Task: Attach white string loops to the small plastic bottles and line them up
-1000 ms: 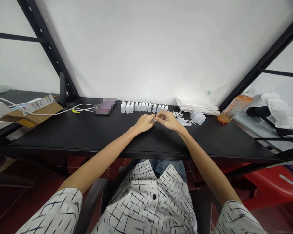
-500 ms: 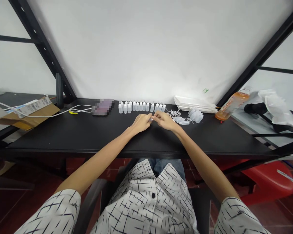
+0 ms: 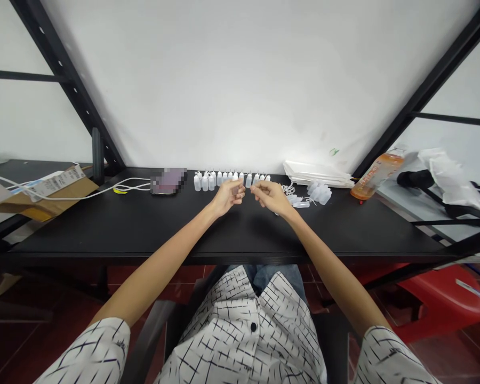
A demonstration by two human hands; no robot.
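My left hand (image 3: 226, 195) is closed in a pinch on a small white dropper bottle (image 3: 236, 188), held just above the black table (image 3: 144, 224). Close to its right, my right hand (image 3: 269, 196) is also pinched, on something too small to make out. The two hands are a little apart. Behind them a row of several small white bottles (image 3: 224, 178) stands along the wall. A loose heap of clear bottles and caps (image 3: 308, 194) lies right of my right hand.
A phone (image 3: 168, 181) with a white cable (image 3: 116, 186) lies at the back left, beside a cardboard box (image 3: 44, 192). White flat packs (image 3: 316, 173) and an orange drink bottle (image 3: 374, 176) lie at the back right. A red stool (image 3: 444, 298) stands below right.
My hands were joined over a small piece; they have now drawn apart and lifted slightly, the left one holding a small bottle.
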